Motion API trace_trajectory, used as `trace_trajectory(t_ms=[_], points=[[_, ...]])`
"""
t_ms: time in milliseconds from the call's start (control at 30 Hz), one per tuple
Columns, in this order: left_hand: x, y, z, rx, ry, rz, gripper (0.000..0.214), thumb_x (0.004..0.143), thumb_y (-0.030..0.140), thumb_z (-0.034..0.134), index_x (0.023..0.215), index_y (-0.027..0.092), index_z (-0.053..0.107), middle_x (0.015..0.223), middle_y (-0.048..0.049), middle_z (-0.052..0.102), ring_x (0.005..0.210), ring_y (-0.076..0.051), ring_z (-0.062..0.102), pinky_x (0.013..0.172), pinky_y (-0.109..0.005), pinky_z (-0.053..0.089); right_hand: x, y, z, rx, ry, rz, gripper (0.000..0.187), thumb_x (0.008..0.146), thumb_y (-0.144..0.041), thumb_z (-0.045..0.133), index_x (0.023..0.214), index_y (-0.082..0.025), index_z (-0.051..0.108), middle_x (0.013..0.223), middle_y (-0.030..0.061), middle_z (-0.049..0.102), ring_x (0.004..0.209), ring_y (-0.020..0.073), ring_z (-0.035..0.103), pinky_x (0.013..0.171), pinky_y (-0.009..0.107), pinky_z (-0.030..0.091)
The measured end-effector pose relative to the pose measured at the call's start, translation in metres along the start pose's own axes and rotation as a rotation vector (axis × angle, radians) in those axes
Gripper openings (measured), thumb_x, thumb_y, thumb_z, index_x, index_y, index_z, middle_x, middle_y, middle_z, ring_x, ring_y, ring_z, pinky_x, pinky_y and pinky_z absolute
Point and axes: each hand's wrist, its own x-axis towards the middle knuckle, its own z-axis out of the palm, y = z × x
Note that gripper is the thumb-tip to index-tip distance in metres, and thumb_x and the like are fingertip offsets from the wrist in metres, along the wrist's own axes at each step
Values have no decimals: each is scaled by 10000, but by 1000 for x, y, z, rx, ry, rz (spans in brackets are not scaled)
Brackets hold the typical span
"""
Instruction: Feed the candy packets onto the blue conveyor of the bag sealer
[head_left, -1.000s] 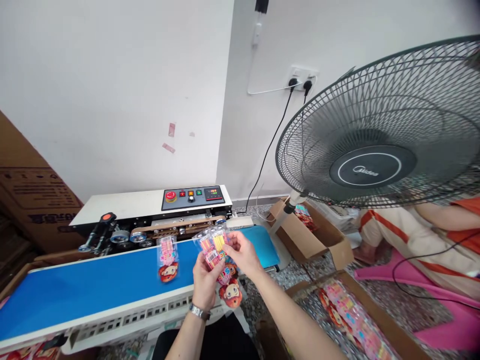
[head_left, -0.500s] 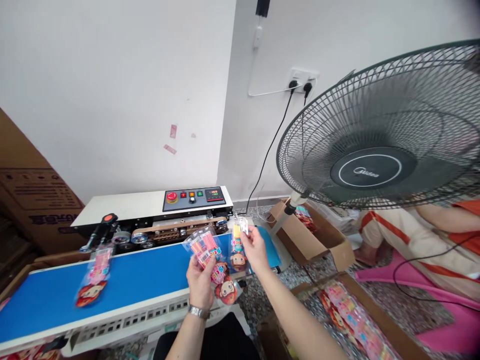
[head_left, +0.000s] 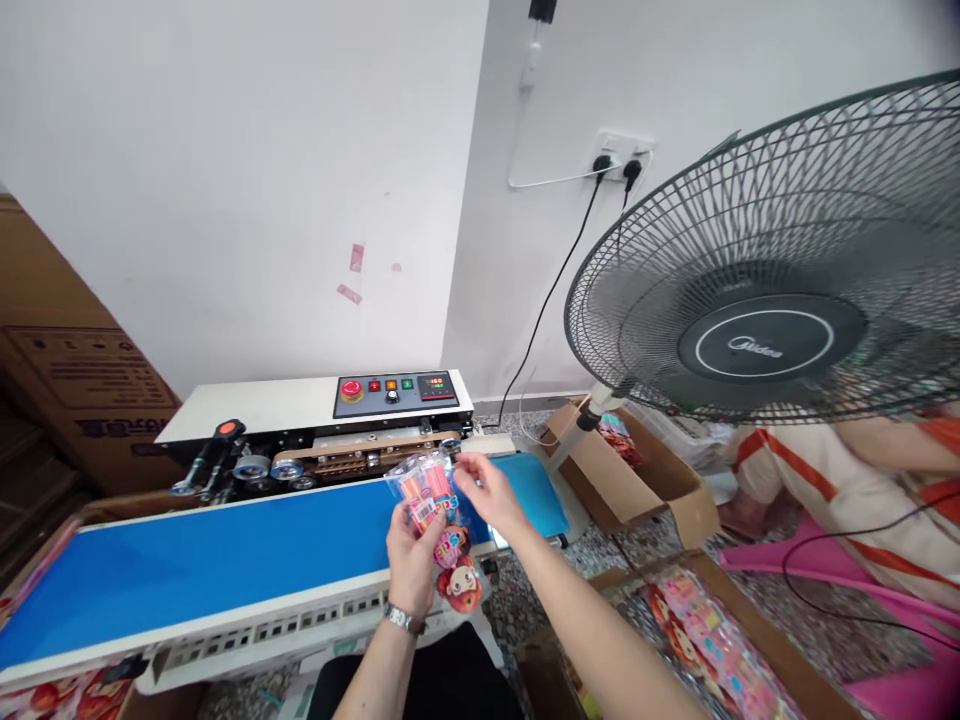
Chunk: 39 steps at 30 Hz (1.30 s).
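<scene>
My left hand (head_left: 411, 562) grips a few overlapping clear plastic packets of coloured sticks (head_left: 439, 482), with thumb on top and a barcode label facing up. Cartoon faces with red hair (head_left: 459, 586) hang at their lower end. The fingers of my right hand (head_left: 487, 492) are bent in a pinch at the packets' upper right edge; the exact grip is partly hidden. Both hands are over the right end of a blue conveyor belt (head_left: 247, 550). Behind it runs a sealing machine (head_left: 255, 405) with a control panel (head_left: 396, 392) and rollers.
A large fan (head_left: 765, 340) stands at the right. Open cartons (head_left: 592, 470) on the floor hold similar packets (head_left: 720, 640). A seated person's legs (head_left: 810, 470) and a pink stool (head_left: 795, 560) are beyond. Tall cardboard boxes (head_left: 82, 380) stand at left.
The packet with yellow sticks has gone from my right hand's view, and that hand has moved left to the held packets. The packet on the belt's left part is out of sight.
</scene>
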Motion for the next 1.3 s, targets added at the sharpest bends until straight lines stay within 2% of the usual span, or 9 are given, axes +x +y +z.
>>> trace_trajectory(t_ms=[67,167,333,567,700,833,933,1100,1300], points=[[-1,-1,0,-2,-17,-3,424,624,277,749,970,176,526,865,-46,684,722,-176,651,674,-304,519,-9,-7,3,118,-58,-22,231,806,-394,528,910,-199,594,885,23,660,802,157,615,715,254,481],[-1,-1,-1,-23,-14,-19,414,622,290,750,953,172,530,839,-42,679,713,-177,652,662,-297,519,-10,2,-1,192,106,41,270,817,-426,495,895,-182,582,826,34,661,733,157,609,651,249,476],[-1,2,-4,-58,18,-57,402,600,300,763,902,172,531,757,-25,663,646,-176,645,588,-293,514,11,40,-24,-84,306,252,223,762,-397,527,851,-209,607,653,3,646,603,168,591,561,253,435],[0,2,-4,-52,12,-70,370,608,280,762,908,155,587,776,-28,669,629,-155,633,618,-283,502,25,37,-10,-221,154,224,138,740,-283,574,843,-220,641,700,30,673,681,204,630,661,290,442],[1,-2,-4,-14,-28,-46,379,629,285,748,943,152,581,816,-50,679,664,-165,638,632,-285,501,11,12,-1,3,74,97,281,791,-373,541,1012,-210,600,975,60,662,852,189,619,749,292,464],[2,-5,-3,7,-62,-15,415,626,270,751,978,169,556,870,-62,686,720,-174,641,664,-293,504,-10,-4,6,240,-138,22,247,801,-413,540,888,-192,607,876,29,655,822,162,605,716,255,474],[2,-5,-3,7,-61,-19,381,631,286,743,954,158,587,899,-76,685,784,-186,646,719,-301,497,-13,2,4,271,20,53,275,813,-447,503,814,-183,582,782,21,636,732,153,592,644,240,467],[3,-2,-5,-26,11,-47,376,590,303,768,897,156,607,833,-50,676,756,-194,654,694,-299,494,6,40,-19,-10,284,207,271,778,-459,500,795,-207,596,637,2,618,609,158,575,545,232,425],[3,2,-3,-55,22,-96,361,566,286,787,845,157,598,765,-33,671,684,-176,646,647,-288,487,27,54,-14,-284,205,258,130,755,-310,523,729,-228,620,601,1,626,611,178,595,590,255,422]])
